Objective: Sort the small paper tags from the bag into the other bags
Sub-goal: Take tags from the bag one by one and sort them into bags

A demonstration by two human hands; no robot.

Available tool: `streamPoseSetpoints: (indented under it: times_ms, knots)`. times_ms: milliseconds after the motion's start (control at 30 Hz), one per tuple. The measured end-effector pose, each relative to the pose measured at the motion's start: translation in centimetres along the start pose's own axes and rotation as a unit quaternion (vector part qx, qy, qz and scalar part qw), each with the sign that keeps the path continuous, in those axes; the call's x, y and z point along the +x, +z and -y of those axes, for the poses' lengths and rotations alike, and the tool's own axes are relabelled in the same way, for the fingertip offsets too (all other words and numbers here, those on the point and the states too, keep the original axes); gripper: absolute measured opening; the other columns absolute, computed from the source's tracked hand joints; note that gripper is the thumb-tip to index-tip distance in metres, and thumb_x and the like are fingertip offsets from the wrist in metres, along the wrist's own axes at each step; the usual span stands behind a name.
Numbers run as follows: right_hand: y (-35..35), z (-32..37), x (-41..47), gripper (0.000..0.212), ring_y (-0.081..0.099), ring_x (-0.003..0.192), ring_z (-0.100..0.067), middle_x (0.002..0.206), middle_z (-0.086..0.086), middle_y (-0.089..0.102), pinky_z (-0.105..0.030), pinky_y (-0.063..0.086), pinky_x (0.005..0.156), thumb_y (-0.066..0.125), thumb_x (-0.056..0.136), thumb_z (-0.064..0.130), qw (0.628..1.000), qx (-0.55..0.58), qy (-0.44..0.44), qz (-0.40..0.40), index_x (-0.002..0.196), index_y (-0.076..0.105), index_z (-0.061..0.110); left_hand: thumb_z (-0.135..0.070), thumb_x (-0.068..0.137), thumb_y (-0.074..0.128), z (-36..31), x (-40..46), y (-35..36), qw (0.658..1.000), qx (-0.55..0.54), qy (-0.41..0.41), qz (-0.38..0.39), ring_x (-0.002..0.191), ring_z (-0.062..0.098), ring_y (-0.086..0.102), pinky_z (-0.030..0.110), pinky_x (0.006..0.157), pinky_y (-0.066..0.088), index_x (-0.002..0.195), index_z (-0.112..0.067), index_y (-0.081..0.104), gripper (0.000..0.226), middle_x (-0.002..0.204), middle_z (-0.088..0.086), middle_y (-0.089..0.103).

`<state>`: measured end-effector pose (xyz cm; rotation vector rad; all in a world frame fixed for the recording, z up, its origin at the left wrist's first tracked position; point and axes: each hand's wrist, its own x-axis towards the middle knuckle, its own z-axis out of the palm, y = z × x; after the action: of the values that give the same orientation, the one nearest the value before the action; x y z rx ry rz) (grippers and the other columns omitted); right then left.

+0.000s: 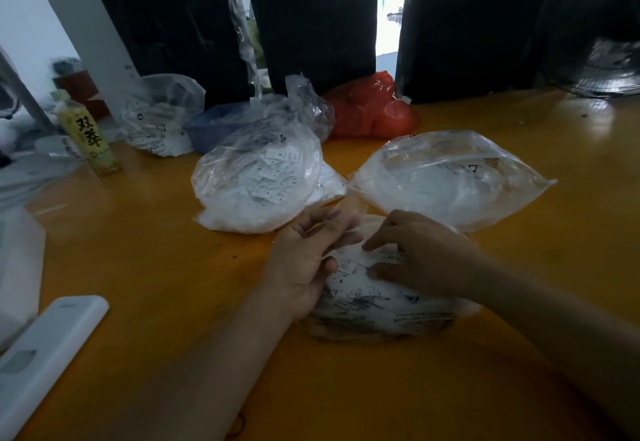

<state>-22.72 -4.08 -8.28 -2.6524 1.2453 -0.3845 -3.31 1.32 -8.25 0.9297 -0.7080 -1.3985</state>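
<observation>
Both bare forearms reaching in from the near edge of the table, left hand lying palm-up with fingers loosely curling, right hand arching palm-down, its fingertips bending downward, the hands almost meeting.

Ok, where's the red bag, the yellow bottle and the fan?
red bag [372, 111]: head view, middle of its crumpled front.
yellow bottle [90, 135]: head view, on its label.
fan [609, 66]: head view, on its grille.

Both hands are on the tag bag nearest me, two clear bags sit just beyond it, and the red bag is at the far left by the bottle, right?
Not quite. The head view shows the red bag at the far middle, against the black panels; the bottle stands far left. The rest holds.
</observation>
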Motion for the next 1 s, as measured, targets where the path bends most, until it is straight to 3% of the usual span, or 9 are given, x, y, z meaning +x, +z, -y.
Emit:
streamPoseSetpoints:
  times_ms: [100, 200, 333, 400, 533, 600, 800, 1000]
  knots:
    - [0.1, 0.1, 0.3, 0.022, 0.047, 0.083, 0.002, 0.103, 0.018, 0.056, -0.014, 0.032, 0.071, 0.065, 0.095, 0.046, 0.999, -0.011, -0.005, -0.031, 0.114, 0.073, 0.039, -0.008, 0.071, 0.078, 0.0, 0.1, 0.1, 0.999, -0.037, -0.011, 0.006, 0.082, 0.020, 0.079, 0.014, 0.046, 0.053, 0.098, -0.008, 0.071, 0.028, 0.097, 0.014, 0.080]
    - [-0.3, -0.2, 0.3, 0.013, 0.054, 0.071, 0.008, 0.080, 0.026, 0.058, -0.010, 0.035, 0.064, 0.065, 0.097, 0.037, 0.994, 0.058, 0.034, -0.088, 0.098, 0.076, 0.031, -0.002, 0.071, 0.076, 0.0, 0.3, 0.0, 0.996, -0.083, -0.013, 0.014, 0.084, 0.027, 0.079, 0.018, 0.059, 0.061, 0.096, -0.001, 0.073, 0.025, 0.094, 0.019, 0.079]
    - [-0.9, -0.9, 0.2, 0.019, 0.061, 0.056, 0.001, 0.066, 0.013, 0.069, -0.015, 0.042, 0.053, 0.055, 0.102, 0.038, 0.963, 0.192, 0.126, -0.143, 0.089, 0.068, 0.030, -0.004, 0.074, 0.077, 0.1, 0.6, 0.0, 0.995, -0.100, -0.006, 0.013, 0.087, 0.031, 0.079, 0.021, 0.065, 0.062, 0.114, 0.007, 0.068, 0.043, 0.101, 0.023, 0.078]
    - [-1.4, -0.8, 0.1, 0.019, 0.063, 0.052, -0.008, 0.068, 0.009, 0.073, -0.019, 0.048, 0.048, 0.053, 0.105, 0.031, 0.931, 0.297, 0.150, -0.153, 0.093, 0.066, 0.026, -0.008, 0.075, 0.079, 0.2, 0.7, -0.1, 0.995, -0.101, -0.001, 0.002, 0.089, 0.032, 0.079, 0.022, 0.067, 0.063, 0.117, 0.006, 0.069, 0.045, 0.100, 0.023, 0.078]
    - [-2.0, -0.7, 0.1, 0.006, 0.075, 0.074, -0.026, 0.077, -0.011, 0.075, -0.024, 0.059, 0.065, 0.064, 0.099, 0.009, 0.831, 0.506, 0.153, -0.176, 0.102, 0.069, 0.009, -0.008, 0.077, 0.077, 0.3, 0.7, -0.2, 0.997, -0.077, 0.008, 0.004, 0.094, 0.032, 0.078, 0.023, 0.073, 0.063, 0.091, -0.005, 0.083, 0.016, 0.100, 0.021, 0.079]
    - [-2.1, -0.8, 0.1, 0.009, 0.076, 0.079, -0.027, 0.081, -0.013, 0.076, -0.024, 0.060, 0.069, 0.069, 0.093, 0.004, 0.807, 0.540, 0.141, -0.192, 0.102, 0.069, 0.004, -0.006, 0.077, 0.076, 0.4, 0.7, -0.1, 0.997, -0.074, 0.003, 0.008, 0.093, 0.032, 0.079, 0.023, 0.073, 0.063, 0.087, -0.007, 0.084, 0.013, 0.101, 0.021, 0.079]
    - [-2.8, -0.4, -0.1, 0.011, 0.076, 0.080, -0.026, 0.084, -0.011, 0.076, -0.028, 0.062, 0.072, 0.074, 0.091, 0.012, 0.792, 0.547, 0.112, -0.246, 0.100, 0.071, 0.008, 0.000, 0.076, 0.073, 0.4, 0.8, -0.2, 0.997, -0.082, -0.001, 0.016, 0.096, 0.032, 0.078, 0.025, 0.076, 0.063, 0.089, -0.006, 0.084, 0.018, 0.104, 0.021, 0.078]
    - [-2.7, 0.4, -0.1, 0.010, 0.077, 0.078, -0.023, 0.082, -0.006, 0.078, -0.028, 0.062, 0.073, 0.072, 0.092, 0.010, 0.828, 0.489, 0.054, -0.270, 0.093, 0.071, 0.020, 0.001, 0.080, 0.071, 0.6, 0.9, -0.4, 0.997, -0.068, 0.004, 0.028, 0.103, 0.035, 0.076, 0.028, 0.084, 0.063, 0.099, 0.000, 0.081, 0.022, 0.108, 0.024, 0.077]
